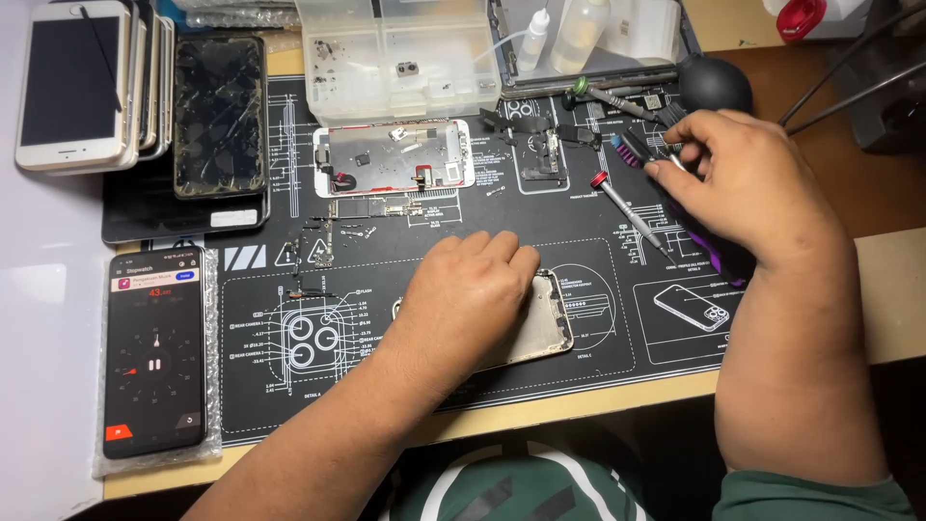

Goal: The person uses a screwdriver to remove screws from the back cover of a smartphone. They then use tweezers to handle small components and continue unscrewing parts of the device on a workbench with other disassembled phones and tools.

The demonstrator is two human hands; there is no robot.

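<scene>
My left hand [463, 299] lies palm down on an opened phone housing [547, 323] near the front of the black repair mat [579, 260], holding it flat. My right hand [738, 183] hovers over the mat's right side with fingers pinched on a small purple-tipped tool [632, 147]. A red-capped screwdriver [627, 212] lies on the mat just left of that hand. A detached white-framed phone screen [394, 157] rests face down at the mat's far middle, with small loose parts [333, 236] below it.
A stack of phones [82, 87] and a cracked dark screen [220, 116] sit at far left. A phone showing a timer [154, 352] lies on bubble wrap at near left. A clear parts tray [405, 58], squeeze bottles [569, 34] and a black air blower [716, 85] stand behind the mat.
</scene>
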